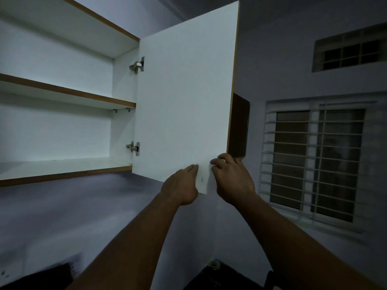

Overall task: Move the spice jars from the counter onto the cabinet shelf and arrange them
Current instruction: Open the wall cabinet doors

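1. Head view, cabinet door point(184, 91): a white panel with a brown edge band, standing swung wide on two metal hinges point(134, 147). It is looking stiff, flat and smooth-faced, probably light on its hinges; the lower free corner, where both hands are meeting it, is judged the best place to hold.
2. Head view, left hand point(181, 185): reaching up to the inner face of the door near its bottom corner. Its fingers point(193, 167) are lying fairly straight against the panel, not curled around anything.
3. Head view, right hand point(231, 181): lying just beside the left, its fingers point(218, 162) curling round the door's lower free edge, with a dark panel point(238, 126) showing above and behind them. They are gripping the door edge.
4. Head view, cabinet shelf point(62, 167): lying well to the left of both sets of fingers at about their height, bare and white. A second shelf point(69, 92) is sitting above it, also bare.
5. Head view, spice jars: none showing; the table is out of sight below the frame, so their position cannot be told. Judged small and rigid, possibly breakable, best taken around the body.
6. Head view, barred window point(314, 162): sitting to the right of the fingers.
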The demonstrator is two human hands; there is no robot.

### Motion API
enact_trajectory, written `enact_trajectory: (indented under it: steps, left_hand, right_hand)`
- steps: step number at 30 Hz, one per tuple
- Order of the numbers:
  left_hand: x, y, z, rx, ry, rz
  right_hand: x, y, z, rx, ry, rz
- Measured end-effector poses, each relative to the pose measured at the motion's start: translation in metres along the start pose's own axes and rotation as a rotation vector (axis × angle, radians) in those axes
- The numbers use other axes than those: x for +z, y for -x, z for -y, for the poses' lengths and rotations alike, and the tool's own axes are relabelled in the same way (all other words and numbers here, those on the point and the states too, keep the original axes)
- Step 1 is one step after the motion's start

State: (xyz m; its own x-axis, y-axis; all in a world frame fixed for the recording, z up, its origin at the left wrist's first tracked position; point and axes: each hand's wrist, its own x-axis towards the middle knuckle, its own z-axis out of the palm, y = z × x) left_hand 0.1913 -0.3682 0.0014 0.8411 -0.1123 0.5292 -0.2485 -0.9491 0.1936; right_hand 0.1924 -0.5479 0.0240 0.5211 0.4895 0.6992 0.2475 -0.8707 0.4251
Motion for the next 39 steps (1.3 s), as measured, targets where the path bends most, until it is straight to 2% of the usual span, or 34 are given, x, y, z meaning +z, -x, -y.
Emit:
enact_trajectory:
  steps: [5, 10, 14, 19, 24, 31, 39]
  left_hand:
    - [0.011, -0.007, 0.005, -0.044, -0.009, -0.124]
    - [0.006, 0.002, 0.026, 0.008, -0.028, -0.102]
    - [-0.014, 0.022, 0.063, -0.061, -0.115, -0.112]
    - [-0.055, 0.063, 0.121, -0.127, -0.449, -0.135]
    - [-0.11, 0.122, 0.182, -0.233, -0.709, -0.023]
    - [-0.174, 0.202, 0.265, -0.374, -0.962, 0.107]
    - [-0.236, 0.208, 0.302, -0.413, -1.237, 0.222]
  right_hand:
    - [0.009, -0.011, 0.014, 0.008, -0.02, -0.038]
    - [0.006, -0.017, 0.033, 0.032, -0.075, -0.04]
    - [-0.006, -0.031, 0.067, 0.044, -0.194, -0.052]
    - [-0.022, -0.051, 0.134, 0.086, -0.551, -0.013]
    - [-0.038, -0.071, 0.22, 0.106, -0.871, 0.057]
    - [-0.059, -0.093, 0.342, -0.01, -1.246, 0.17]
    - [-0.065, -0.157, 0.431, -0.205, -1.548, 0.306]
